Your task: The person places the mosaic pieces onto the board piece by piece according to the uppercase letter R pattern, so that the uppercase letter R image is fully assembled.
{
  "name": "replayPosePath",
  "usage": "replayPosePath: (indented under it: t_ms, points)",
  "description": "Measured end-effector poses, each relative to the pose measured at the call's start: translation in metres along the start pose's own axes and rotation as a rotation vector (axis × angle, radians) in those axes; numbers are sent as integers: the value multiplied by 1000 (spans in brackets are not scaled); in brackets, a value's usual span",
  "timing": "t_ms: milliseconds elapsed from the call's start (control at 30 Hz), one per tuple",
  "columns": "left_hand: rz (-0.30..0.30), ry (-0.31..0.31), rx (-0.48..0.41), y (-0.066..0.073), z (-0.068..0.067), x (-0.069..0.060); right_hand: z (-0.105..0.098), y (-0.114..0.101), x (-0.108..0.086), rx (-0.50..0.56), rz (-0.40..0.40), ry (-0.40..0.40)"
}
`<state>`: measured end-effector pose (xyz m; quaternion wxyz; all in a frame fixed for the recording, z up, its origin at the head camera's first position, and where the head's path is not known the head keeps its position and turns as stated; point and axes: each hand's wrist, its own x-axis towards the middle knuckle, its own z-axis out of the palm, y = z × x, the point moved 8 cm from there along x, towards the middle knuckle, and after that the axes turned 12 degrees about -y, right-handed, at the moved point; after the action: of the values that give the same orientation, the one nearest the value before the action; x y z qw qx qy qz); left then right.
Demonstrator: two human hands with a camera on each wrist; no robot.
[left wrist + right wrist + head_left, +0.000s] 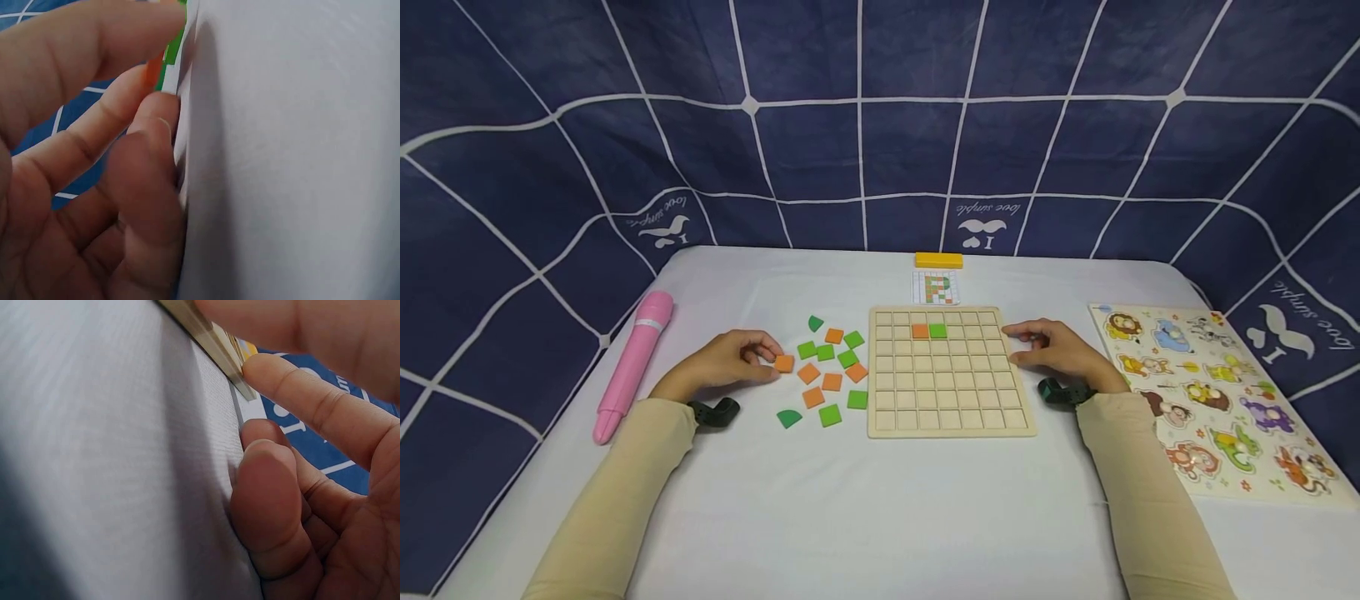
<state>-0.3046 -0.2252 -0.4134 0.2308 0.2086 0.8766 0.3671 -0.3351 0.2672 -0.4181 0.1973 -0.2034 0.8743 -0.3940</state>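
Note:
An orange square tile (pixel 784 363) lies at the fingertips of my left hand (pixel 733 362), between thumb and index finger, which pinch its near edge. Loose green tiles (pixel 830 415) and orange tiles (pixel 813 397) spread to its right, several of each, with two green rounded pieces (pixel 789 418). The wooden grid board (pixel 925 392) lies flat in the middle; one orange tile (pixel 921 332) and one green tile (pixel 937 331) sit side by side in an upper row. My right hand (pixel 1056 350) rests at the board's right edge, fingers relaxed, index fingertip touching the wood (pixel 215 347).
Behind the board lie a small pattern card (pixel 936 287) and a yellow bar (pixel 938 260). A pink pen-shaped object (pixel 634 362) lies at the far left. An animal puzzle board (pixel 1217 400) sits on the right, partly under my right sleeve.

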Motion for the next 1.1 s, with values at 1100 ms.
replayPosePath:
  t_ms: [1100]
  points:
    - [19,108,-140,84,31,81,0,2,0,-1,-8,13]
